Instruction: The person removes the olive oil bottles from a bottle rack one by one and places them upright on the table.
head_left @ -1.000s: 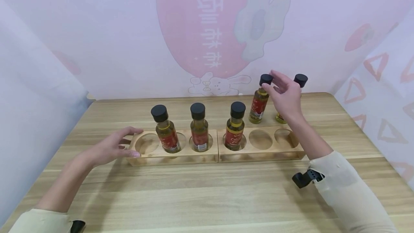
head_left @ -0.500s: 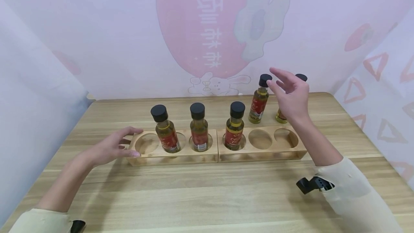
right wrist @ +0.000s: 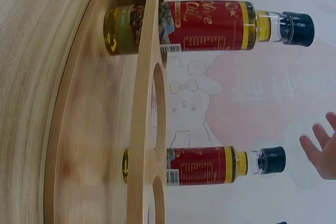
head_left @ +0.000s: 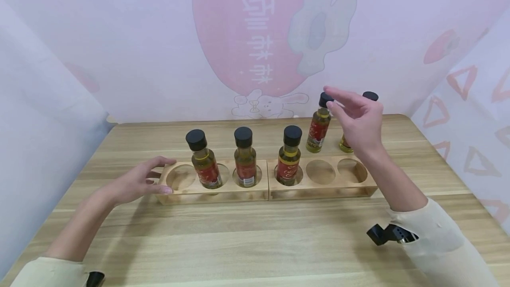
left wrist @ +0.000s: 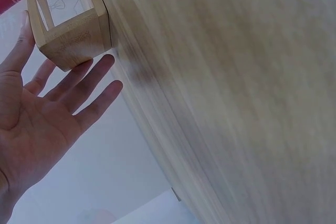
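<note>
My left hand (head_left: 137, 180) rests against the left end of a wooden bottle rack (head_left: 211, 197), its thumb at the front corner and a finger at the back corner. In the left wrist view its fingers (left wrist: 86, 85) look extended. My right hand (head_left: 358, 123) hovers beside the black cap of an olive oil bottle (head_left: 318, 129) standing behind the racks. The right wrist view shows a gap between that hand (right wrist: 325, 153) and the cap. Another oil bottle (head_left: 345, 144) is partly hidden behind the right hand.
A second wooden rack (head_left: 318, 193) adjoins the first, end to end. Two oil bottles (head_left: 207, 169) (head_left: 245, 167) stand in the left rack's holes and one bottle (head_left: 289, 165) in the right rack's. A printed curtain (head_left: 159, 56) hangs behind the wooden table (head_left: 239, 242).
My right hand has drawn back rightward from the bottle's cap, and its fingers have since tipped a little lower toward it. The left hand, racks and bottles look unmoved.
</note>
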`<state>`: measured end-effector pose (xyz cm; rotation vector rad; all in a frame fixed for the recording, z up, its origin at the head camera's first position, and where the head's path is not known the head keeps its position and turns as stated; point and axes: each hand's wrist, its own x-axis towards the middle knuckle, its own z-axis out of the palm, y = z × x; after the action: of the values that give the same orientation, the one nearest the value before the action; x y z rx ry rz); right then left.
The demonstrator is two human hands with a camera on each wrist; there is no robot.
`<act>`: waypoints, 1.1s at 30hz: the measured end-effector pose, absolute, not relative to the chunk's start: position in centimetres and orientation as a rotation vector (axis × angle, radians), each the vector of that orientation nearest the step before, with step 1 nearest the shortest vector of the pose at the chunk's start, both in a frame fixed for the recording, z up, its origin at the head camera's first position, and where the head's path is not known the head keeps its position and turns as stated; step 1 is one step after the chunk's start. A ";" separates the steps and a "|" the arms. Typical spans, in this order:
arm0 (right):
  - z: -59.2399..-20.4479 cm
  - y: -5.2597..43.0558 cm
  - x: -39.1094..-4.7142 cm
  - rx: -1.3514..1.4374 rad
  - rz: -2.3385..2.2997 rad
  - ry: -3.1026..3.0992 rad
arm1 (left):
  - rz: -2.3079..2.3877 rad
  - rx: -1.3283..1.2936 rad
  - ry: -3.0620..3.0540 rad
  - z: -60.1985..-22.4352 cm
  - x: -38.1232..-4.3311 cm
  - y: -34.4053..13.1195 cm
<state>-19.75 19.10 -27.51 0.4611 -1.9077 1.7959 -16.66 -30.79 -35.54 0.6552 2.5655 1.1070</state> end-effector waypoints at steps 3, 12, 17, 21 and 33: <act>-27.4 18.8 -19.2 0.543 1.852 -1.925 | 1.102 0.653 2.566 -35.5 -16.7 -30.8; -28.3 18.2 -18.0 0.850 1.975 -2.084 | 1.078 0.650 2.580 -35.4 -16.9 -30.6; -29.1 17.7 -17.7 0.896 1.998 -2.178 | 1.090 0.645 2.576 -35.4 -16.8 -30.7; -29.7 17.3 -17.8 0.920 1.996 -2.172 | 1.099 0.645 2.573 -35.5 -16.7 -30.8; -30.7 16.3 -17.9 0.822 1.948 -2.274 | 1.100 0.657 2.571 -35.5 -16.6 -30.8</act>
<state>-17.92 16.29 -30.74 0.8223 -2.2744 1.9476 -16.61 -30.75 -35.54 0.6569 2.5710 1.1001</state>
